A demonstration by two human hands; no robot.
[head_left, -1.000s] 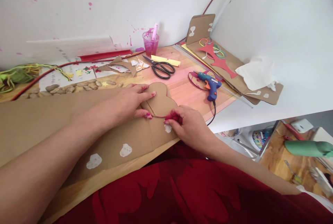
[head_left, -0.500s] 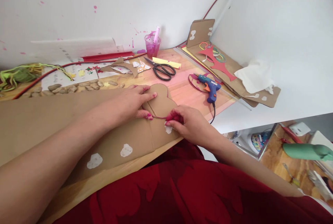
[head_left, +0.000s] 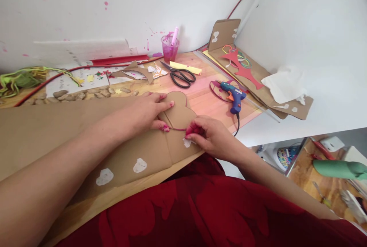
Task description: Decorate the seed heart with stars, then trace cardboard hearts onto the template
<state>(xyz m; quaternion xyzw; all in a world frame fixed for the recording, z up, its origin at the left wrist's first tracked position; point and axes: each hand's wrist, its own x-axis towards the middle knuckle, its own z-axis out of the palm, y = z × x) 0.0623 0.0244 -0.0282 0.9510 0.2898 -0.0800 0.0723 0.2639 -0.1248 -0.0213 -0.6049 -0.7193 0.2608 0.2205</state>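
Left hand [head_left: 143,112] spread over cardboard cutout [head_left: 180,110], center frame. Right hand [head_left: 211,134] pinched at its lower-right edge; can't tell what's in the grip. Firm left pressure should prevent sliding; small right-finger moves should suit the curve.

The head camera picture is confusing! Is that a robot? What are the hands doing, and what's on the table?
There's no robot here: these are a person's own bare hands, and the camera sits on their head, looking forward and down. The left hand rests spread on a curvy cardboard shape, which lies on a big cardboard sheet. The right hand has its fingertips bunched at the shape's edge; I can't tell if they hold anything. Farther back on the wooden table are black scissors, a blue glue gun and a pink-stained cup with a pen-like stick in it.
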